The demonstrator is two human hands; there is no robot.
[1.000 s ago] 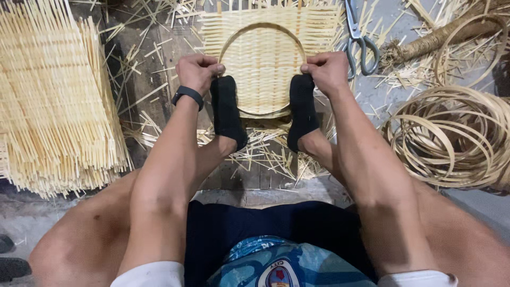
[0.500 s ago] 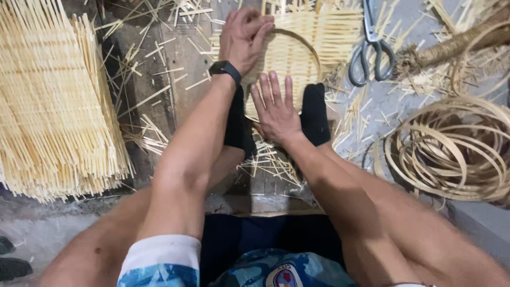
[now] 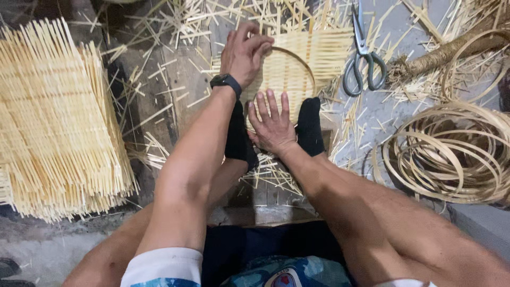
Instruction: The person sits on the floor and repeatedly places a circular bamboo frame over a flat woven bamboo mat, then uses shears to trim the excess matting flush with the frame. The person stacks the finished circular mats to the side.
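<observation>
A square woven bamboo mat (image 3: 326, 53) lies on the floor in front of me with a thin bamboo hoop (image 3: 303, 62) resting on it. My two feet in black socks (image 3: 311, 127) press on its near edge. My left hand (image 3: 244, 50), with a black watch on the wrist, reaches to the hoop's far left side, its fingers curled over the rim. At the near edge, between my feet, my right hand (image 3: 272, 126) lies flat on the mat with spread fingers.
A thick stack of woven bamboo mats (image 3: 53, 117) sits at the left. Scissors (image 3: 364, 61) lie right of the mat. Coiled bamboo strips (image 3: 451, 154) are at the right, a wrapped bundle (image 3: 451, 50) beyond them. Loose slivers litter the floor.
Both hands left the hoop's sides. The left hand reached up to the far left rim and curled its fingers; the right hand moved to the near edge and lay flat.
</observation>
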